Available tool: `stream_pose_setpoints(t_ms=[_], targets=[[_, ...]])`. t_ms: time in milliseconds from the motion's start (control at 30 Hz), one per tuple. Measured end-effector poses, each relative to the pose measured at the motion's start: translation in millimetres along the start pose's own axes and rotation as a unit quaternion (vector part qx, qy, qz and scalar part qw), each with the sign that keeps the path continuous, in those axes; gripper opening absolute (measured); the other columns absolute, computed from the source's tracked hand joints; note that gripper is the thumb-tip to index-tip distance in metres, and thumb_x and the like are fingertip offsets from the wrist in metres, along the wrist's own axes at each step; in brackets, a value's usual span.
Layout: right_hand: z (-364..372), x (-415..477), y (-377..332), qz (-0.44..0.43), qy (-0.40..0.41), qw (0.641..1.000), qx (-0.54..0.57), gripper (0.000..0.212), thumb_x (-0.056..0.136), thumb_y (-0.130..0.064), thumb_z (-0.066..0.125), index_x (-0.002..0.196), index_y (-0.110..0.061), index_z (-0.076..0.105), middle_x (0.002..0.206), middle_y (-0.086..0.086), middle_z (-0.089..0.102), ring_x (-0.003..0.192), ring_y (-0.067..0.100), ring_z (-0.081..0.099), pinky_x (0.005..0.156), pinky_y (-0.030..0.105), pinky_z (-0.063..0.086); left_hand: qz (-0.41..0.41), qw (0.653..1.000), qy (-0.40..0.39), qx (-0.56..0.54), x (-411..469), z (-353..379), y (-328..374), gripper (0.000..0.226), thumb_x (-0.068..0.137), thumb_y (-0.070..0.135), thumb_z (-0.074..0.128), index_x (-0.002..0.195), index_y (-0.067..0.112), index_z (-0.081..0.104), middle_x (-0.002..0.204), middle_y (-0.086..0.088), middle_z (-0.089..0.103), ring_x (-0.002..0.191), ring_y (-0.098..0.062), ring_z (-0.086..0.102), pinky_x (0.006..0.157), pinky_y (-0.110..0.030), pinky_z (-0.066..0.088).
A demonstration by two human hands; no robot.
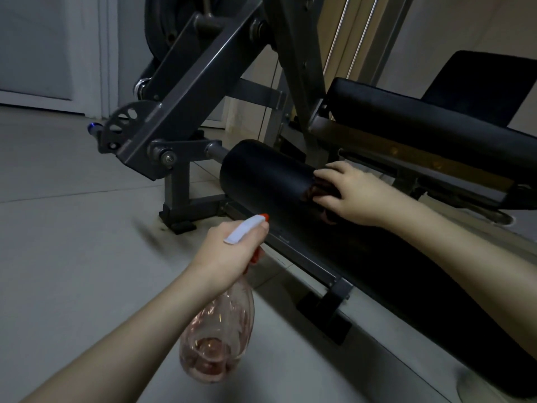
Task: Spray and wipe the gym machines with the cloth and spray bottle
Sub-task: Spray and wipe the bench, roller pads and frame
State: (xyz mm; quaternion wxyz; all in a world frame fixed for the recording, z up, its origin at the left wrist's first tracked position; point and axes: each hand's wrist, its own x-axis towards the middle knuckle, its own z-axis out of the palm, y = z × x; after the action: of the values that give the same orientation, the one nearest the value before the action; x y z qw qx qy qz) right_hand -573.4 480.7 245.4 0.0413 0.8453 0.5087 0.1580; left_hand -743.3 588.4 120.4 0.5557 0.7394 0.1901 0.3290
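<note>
The right hand (353, 194) presses a dark reddish cloth (321, 191) flat against the near end of the black foam roller pad (261, 175), fingers spread, probably so the wipe follows its curve. The left hand (229, 248) grips the neck of the clear pink spray bottle (218, 338), held low beside the machine's steel frame (186, 91), nozzle toward the pad, ready for respraying.
</note>
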Motion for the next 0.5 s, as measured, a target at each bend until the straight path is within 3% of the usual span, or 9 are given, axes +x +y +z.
stream_pose_setpoints(t_ms=[167,333,433,500], targets=[[-7.7,17.2,27.8,0.036,-0.008,0.991,0.131,0.036,0.096,-0.032,0.050,0.131,-0.022,0.053,0.128,0.006,0.056,0.113,0.021,0.053,0.093,0.029,0.041,0.002,1.000,-0.003,-0.003,-1.7,1.5,-0.9,0.044,0.092,0.048,0.048,0.072,0.012,0.062,0.075,-0.010,0.070,0.066,-0.018,0.062,0.059,-0.027,0.044],[-12.5,23.8,34.9,0.114,-0.009,0.980,0.166,0.037,0.097,-0.029,0.049,0.132,-0.018,0.052,0.128,0.012,0.056,0.111,0.026,0.055,0.091,0.033,0.043,0.011,1.000,-0.007,0.005,-1.5,3.4,1.9,0.043,0.094,0.048,0.047,0.075,0.013,0.063,0.075,-0.008,0.069,0.069,-0.022,0.063,0.060,-0.028,0.045],[-15.3,13.1,22.3,0.094,0.101,0.977,0.162,0.039,0.096,-0.028,0.050,0.134,-0.020,0.048,0.131,0.009,0.052,0.114,0.025,0.053,0.095,0.036,0.046,0.012,1.000,-0.008,-0.006,-0.5,4.1,0.6,0.044,0.094,0.049,0.048,0.068,0.015,0.060,0.075,-0.011,0.068,0.064,-0.017,0.059,0.058,-0.027,0.042],[-7.1,-2.1,1.5,0.045,0.110,0.987,0.106,0.050,0.093,-0.033,0.052,0.141,-0.024,0.039,0.145,0.007,0.038,0.128,0.025,0.042,0.105,0.038,0.038,0.008,1.000,-0.003,-0.011,0.7,4.7,-1.2,0.043,0.094,0.048,0.048,0.066,0.017,0.059,0.075,-0.013,0.068,0.065,-0.017,0.059,0.058,-0.028,0.042]])
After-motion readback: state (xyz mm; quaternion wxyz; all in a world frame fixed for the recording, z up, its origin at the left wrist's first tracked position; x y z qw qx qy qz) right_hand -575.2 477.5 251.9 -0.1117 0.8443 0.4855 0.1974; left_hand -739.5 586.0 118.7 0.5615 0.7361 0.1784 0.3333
